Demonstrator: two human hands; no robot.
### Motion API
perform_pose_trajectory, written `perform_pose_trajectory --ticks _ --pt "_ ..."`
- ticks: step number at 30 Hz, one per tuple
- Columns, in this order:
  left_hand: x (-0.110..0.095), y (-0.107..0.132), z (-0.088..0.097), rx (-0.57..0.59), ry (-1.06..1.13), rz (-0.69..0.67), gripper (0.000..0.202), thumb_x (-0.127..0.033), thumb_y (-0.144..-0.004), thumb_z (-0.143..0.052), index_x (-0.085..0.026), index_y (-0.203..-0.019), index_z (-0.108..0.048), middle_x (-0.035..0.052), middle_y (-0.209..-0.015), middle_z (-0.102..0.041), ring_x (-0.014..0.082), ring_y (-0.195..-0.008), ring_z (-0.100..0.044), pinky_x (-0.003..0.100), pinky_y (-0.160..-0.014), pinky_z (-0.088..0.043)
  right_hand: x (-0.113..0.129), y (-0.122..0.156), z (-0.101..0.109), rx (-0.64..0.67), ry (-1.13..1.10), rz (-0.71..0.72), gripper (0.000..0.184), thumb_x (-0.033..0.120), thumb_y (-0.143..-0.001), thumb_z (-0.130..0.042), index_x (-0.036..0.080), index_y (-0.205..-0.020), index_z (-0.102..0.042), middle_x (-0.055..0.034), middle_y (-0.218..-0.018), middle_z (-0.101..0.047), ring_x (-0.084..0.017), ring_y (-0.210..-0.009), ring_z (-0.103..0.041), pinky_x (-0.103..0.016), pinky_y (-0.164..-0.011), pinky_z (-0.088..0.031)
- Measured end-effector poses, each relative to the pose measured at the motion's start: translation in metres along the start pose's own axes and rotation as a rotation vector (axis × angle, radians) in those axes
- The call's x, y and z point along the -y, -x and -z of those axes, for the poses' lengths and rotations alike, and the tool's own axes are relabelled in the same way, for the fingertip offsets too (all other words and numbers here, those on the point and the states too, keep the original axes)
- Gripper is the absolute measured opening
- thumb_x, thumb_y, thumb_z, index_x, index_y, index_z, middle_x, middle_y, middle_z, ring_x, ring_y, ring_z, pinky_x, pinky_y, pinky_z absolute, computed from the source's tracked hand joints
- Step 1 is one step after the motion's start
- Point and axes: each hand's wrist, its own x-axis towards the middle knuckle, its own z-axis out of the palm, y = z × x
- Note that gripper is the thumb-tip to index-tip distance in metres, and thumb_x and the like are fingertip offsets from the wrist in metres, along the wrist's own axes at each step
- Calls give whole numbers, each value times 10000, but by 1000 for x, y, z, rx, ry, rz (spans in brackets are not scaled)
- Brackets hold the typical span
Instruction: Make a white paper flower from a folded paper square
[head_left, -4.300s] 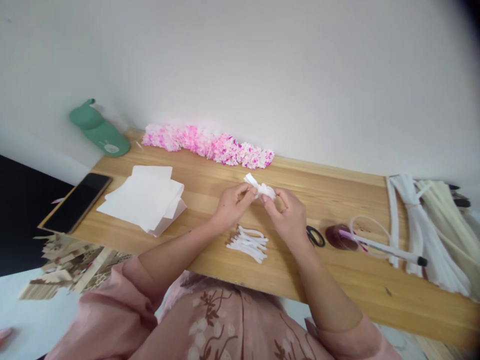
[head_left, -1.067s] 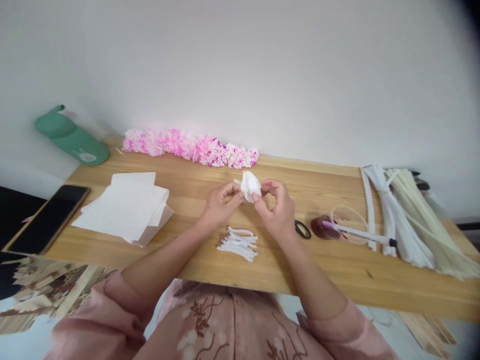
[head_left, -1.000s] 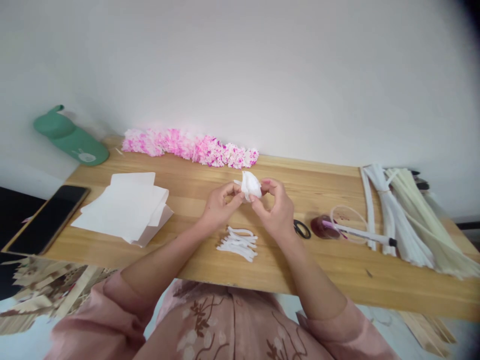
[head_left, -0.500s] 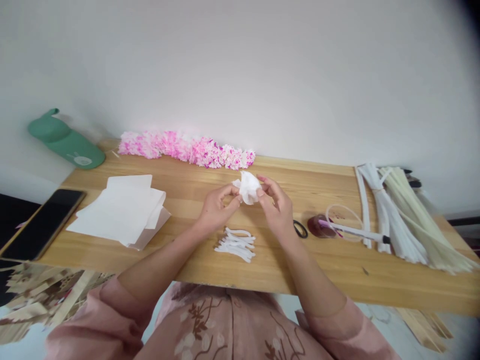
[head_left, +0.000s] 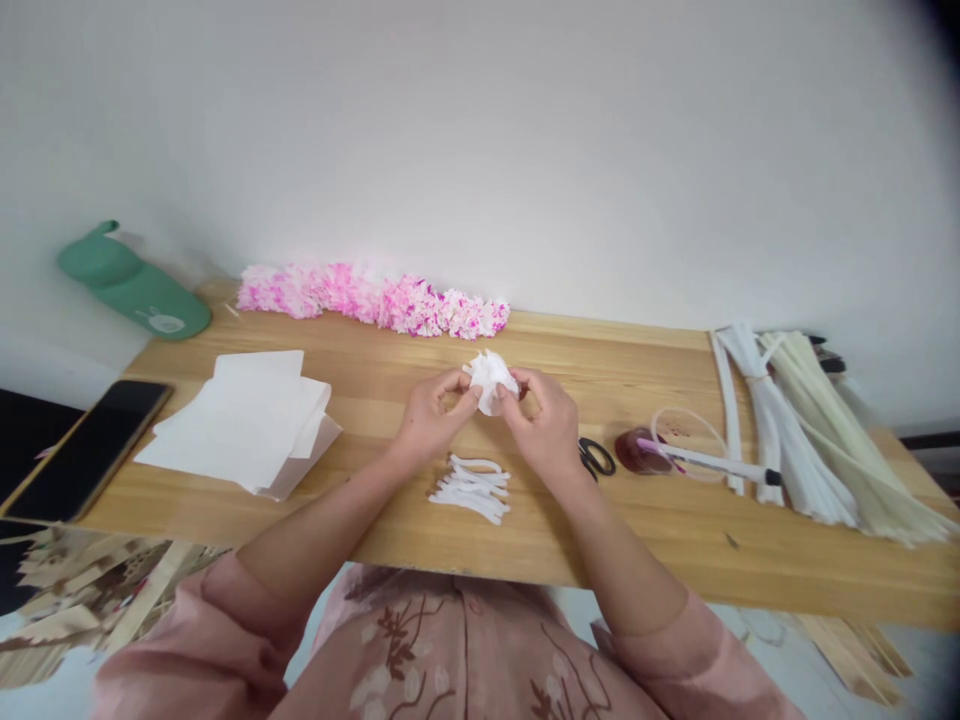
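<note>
**Both hands pinch a white paper tuft at mid-bench**

The bench (head_left: 600,545) runs wide from 9 to 3 o'clock. Its near edge lies just beyond the person's pink sleeves and its far edge meets a plain wall. With the hands as the centre of the dial, the freest wood lies at 5 o'clock, toward the near edge. There is also a bare strip at 12 o'clock, short of the row of pink paper flowers (head_left: 375,298).

At 6 o'clock, just beside the wrists, lies a small heap of white strips (head_left: 471,488). Black scissors (head_left: 598,458) lie at 3 o'clock, close to the right wrist. Beyond them is a dark red dish (head_left: 636,452) with a pen (head_left: 712,464) near it, and then bundles of white stems (head_left: 810,430) (these crowd the right end).

At 9 o'clock is a stack of white sheets (head_left: 240,420), then a phone (head_left: 86,450) at the left edge. A green bottle (head_left: 131,285) lies at 10 o'clock.

The paper tuft (head_left: 491,378) sits between the two hands. The left hand (head_left: 431,415) meets it from 9 o'clock, its grip pressed together on the tuft's side. The right hand (head_left: 544,430) comes from 3 o'clock, its grip closed on the other side. The ruffled top shows above both grips, toward 12 o'clock.
</note>
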Motion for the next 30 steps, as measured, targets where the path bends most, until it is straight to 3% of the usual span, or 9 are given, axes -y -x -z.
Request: perform_pose_trajectory --ticks 4,6,14,19,25,30 --pt "6 -2 2 -6 128 31 249 -387 -869 -587 -169 -748 -601 11 -760 -646 136 -734 -585 243 -727 -471 3 -4 6 97 -324 -163 272 413 -928 -513 208 -996 -677 -17 -866 -730 -182 -779 -660 -307 -719 -516" --pt "8 -3 2 -2 150 38 242 -380 -878 -582 -169 -761 -606 12 -769 -650 136 -745 -592 243 -734 -477 3 -5 8 117 -380 -185 296 422 -937 -501 202 -986 -693 -17 -882 -737 -180 -795 -667 -301 -730 -520" --pt "5 -2 0 -11 43 -9 132 -301 -857 -602 -178 -899 -625 24 -876 -700 150 -809 -647 255 -764 -487 -3 -2 3 97 -174 -55 221 352 -896 -563 217 -1000 -703 -32 -901 -734 -202 -829 -675 -345 -780 -525" --pt "-1 3 -3 -56 -8 17 335 -255 -834 -639 -221 -1144 -517 37 -1024 -728 173 -913 -700 274 -822 -504 -6 -1 0 53 -81 41 220 328 -913 -549 222 -1025 -707 -46 -913 -743 -207 -835 -681 -362 -787 -520" --pt "-4 3 -2 -24 -78 -7 114 -270 -846 -619 -199 -905 -553 23 -923 -717 169 -913 -688 256 -783 -500 -6 0 0 16 32 169 232 270 -930 -534 215 -1092 -691 -62 -942 -749 -209 -856 -682 -375 -808 -506" --pt "-2 1 -1 5 -109 -68 134 -312 -846 -622 -184 -809 -628 8 -828 -714 147 -810 -661 253 -779 -493 -6 0 -1 13 95 228 232 251 -929 -538 207 -1100 -688 -70 -932 -750 -216 -865 -681 -376 -804 -497"
